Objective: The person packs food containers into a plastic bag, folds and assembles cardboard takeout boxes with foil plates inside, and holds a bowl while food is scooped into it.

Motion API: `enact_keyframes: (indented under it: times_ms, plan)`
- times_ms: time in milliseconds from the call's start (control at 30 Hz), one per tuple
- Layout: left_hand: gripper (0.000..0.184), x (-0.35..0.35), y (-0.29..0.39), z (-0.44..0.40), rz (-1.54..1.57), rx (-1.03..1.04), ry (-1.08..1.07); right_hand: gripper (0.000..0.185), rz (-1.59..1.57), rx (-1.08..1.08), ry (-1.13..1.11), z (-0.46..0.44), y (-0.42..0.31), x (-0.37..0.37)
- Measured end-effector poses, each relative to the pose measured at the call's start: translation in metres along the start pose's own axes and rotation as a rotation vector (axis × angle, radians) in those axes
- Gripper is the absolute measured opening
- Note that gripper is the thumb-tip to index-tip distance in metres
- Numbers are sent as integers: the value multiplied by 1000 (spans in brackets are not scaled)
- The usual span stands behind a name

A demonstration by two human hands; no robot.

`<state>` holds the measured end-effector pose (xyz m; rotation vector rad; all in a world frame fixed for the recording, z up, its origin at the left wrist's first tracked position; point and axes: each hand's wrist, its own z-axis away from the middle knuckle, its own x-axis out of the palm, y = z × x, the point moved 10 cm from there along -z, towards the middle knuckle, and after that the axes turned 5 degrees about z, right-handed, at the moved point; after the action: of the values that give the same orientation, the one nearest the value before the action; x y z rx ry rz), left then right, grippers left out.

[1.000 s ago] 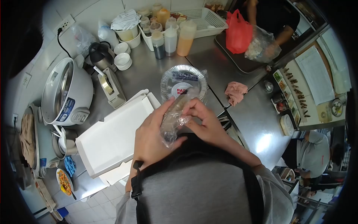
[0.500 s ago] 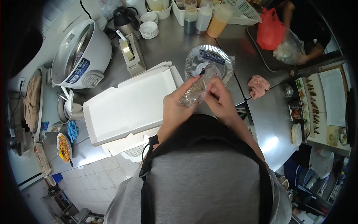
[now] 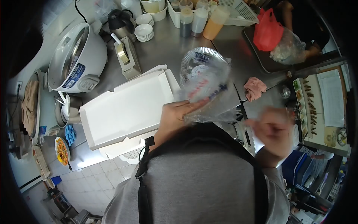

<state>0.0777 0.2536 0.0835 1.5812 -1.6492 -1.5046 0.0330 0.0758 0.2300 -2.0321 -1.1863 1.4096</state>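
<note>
My left hand (image 3: 177,117) is closed on a clear plastic bag (image 3: 212,102) with red and blue print, which is spread out to the right and blurred. Behind and partly under the bag lie round foil trays (image 3: 188,61) with a fluted rim. Off to the right, my right hand (image 3: 274,130) is away from the bag and smeared by motion, so its fingers cannot be made out. Close to my left hand, on its left side, sits an open white cardboard box (image 3: 126,108) with nothing in it.
A tape dispenser (image 3: 127,59), a rice cooker (image 3: 76,56) and stacked white dishes (image 3: 144,33) stand at the back left. Squeeze bottles (image 3: 216,23) line the back. A pink cloth (image 3: 255,89) lies right. Another person's arm (image 3: 313,50) is beside a red bag (image 3: 267,30).
The crumpled plastic bag between both hands is now unfolded and spread out from my left hand. My right hand has let go of it and swung to the right.
</note>
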Motion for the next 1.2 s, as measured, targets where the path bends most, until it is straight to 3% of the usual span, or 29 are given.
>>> enact_keyframes:
  times_ms: [67,100,200,267,300,367,400,433,467,500,600,667,700,800,867,900,967,1000,1067,1100,1133,1200]
  plan:
    - [44,-22,-29,12,-108,-13,191,32,-133,18,359,18,4,-76]
    - [45,-41,-43,20,-155,-37,324,28,-99,14,288,15,4,-87]
    - [50,-63,-38,13,-223,6,420,20,16,5,58,-6,22,-82]
    - [51,-51,-28,-5,-311,187,426,25,27,249,-193,-18,57,-21]
    - [51,-40,-20,-12,-350,277,422,30,-174,430,-219,-20,91,14]
    - [50,-3,-18,-33,-518,236,217,45,-139,373,-353,-17,159,76]
    - [44,17,-19,-40,-478,272,182,52,-17,374,-243,1,193,95]
    - [38,40,-28,-46,-443,309,146,49,-345,628,-323,40,257,131]
    - [34,54,-38,-48,-437,302,101,45,-437,533,-239,53,282,159]
    - [30,67,-48,-49,-430,294,56,42,-529,440,-157,60,287,174]
    - [26,97,-84,-32,-400,141,-96,38,-863,933,-166,104,295,196]
    - [24,108,-110,-31,-294,52,-155,36,-640,1037,-293,112,281,183]
    - [23,106,-121,-32,-101,-77,-145,35,-525,1087,-360,117,274,176]
    - [23,109,-142,-40,452,-363,-106,33,-332,907,-367,94,262,164]
    - [24,116,-140,-44,796,-439,-75,33,-539,806,-144,86,270,168]
    - [24,113,-127,-48,727,-381,-98,33,-639,750,-35,86,278,172]
    - [24,106,-93,-52,591,-264,-140,34,-369,650,69,94,316,165]
    - [24,115,-83,-48,519,-287,-262,35,-230,596,123,91,320,153]
    - [24,131,-65,-36,366,-310,-508,35,127,197,242,71,289,124]
    - [26,119,-61,-44,269,-194,-396,35,314,-9,307,53,255,107]
    - [28,106,-61,-48,176,-72,-285,39,153,299,182,60,266,99]
    - [35,70,-72,-55,-105,56,-14,46,65,401,382,84,276,82]
